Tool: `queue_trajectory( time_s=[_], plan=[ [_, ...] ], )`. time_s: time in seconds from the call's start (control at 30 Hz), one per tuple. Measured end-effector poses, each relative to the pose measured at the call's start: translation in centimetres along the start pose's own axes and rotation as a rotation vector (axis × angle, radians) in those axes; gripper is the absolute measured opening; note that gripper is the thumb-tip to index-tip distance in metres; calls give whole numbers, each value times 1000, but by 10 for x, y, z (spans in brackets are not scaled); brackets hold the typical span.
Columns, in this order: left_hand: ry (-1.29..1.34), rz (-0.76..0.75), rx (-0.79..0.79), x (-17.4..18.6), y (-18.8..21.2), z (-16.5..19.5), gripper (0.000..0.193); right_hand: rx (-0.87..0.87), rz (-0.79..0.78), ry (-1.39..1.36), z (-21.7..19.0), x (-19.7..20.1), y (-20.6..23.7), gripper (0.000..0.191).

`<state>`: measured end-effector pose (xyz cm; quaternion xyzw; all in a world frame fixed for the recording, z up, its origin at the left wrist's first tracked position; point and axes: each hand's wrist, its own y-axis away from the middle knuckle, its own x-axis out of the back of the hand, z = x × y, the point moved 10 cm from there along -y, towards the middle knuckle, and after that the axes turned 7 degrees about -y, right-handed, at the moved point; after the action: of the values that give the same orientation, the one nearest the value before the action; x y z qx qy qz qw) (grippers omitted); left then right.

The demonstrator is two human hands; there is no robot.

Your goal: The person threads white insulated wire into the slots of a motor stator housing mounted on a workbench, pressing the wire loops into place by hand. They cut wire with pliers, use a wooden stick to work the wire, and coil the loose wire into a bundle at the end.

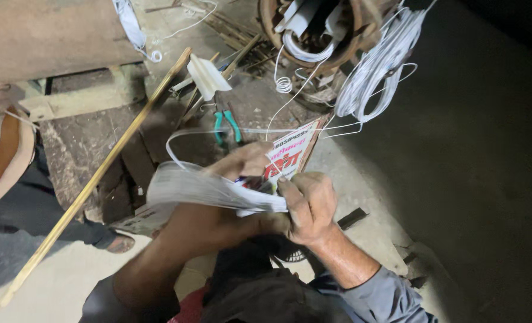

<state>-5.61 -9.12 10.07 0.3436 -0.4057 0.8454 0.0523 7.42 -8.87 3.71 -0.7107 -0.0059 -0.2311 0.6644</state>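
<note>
My right hand (306, 206) grips the end of a flat bundle of white strips (200, 186) that runs out to the left. My left hand (242, 161) is closed on the same bundle from behind, fingers curled over it. Behind the hands a printed card with red and pink lettering (291, 151) stands tilted. A thin white wire (176, 139) loops up from the bundle and runs right toward a hanging coil of white wire (377, 69). Teal-handled pliers (226, 127) lie on the floor just beyond my left hand.
A long wooden stick (92, 179) leans diagonally at left. Another person's leg and sandalled foot (119, 242) are at lower left. A round basket of white parts (314, 30) sits at the top, and a white folded piece (206, 76) lies on the dark planks.
</note>
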Motion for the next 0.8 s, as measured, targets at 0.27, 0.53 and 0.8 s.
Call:
queue_trajectory(
  time_s=[0.27,0.53,0.8],
  plan=[
    [1238,-42,333,-9,1,-29,58,-32,-148,-220,-27,-27,20,31],
    [1131,-393,165,-12,-33,-10,36,-256,41,-114,25,63,-40,42],
    [817,-1142,-42,-69,-29,60,29,-98,-398,-600,62,24,-113,69]
  ],
)
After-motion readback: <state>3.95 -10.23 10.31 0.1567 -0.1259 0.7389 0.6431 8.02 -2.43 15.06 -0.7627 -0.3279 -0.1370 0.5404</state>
